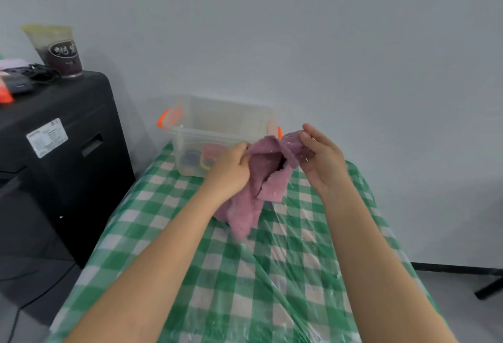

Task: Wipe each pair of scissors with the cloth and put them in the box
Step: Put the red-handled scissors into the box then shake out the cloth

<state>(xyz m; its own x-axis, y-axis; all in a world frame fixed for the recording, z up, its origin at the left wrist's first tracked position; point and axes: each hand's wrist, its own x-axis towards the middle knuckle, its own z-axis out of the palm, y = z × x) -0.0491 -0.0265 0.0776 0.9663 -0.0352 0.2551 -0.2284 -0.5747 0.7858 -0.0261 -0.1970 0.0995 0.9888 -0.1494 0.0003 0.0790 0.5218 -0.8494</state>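
A purple cloth hangs in the air above the table between both hands. My left hand grips its left upper edge, and my right hand pinches its right upper corner. Behind them stands a clear plastic box with orange handles at the table's far end. Scissors with dark, red and yellow handles lie inside it on the bottom, blurred through the wall. No scissors show in either hand or on the table.
The table wears a green-and-white checked cover under clear plastic film. To the left stands a black machine with a drink cup, cables and small items on top. A pale wall is close behind.
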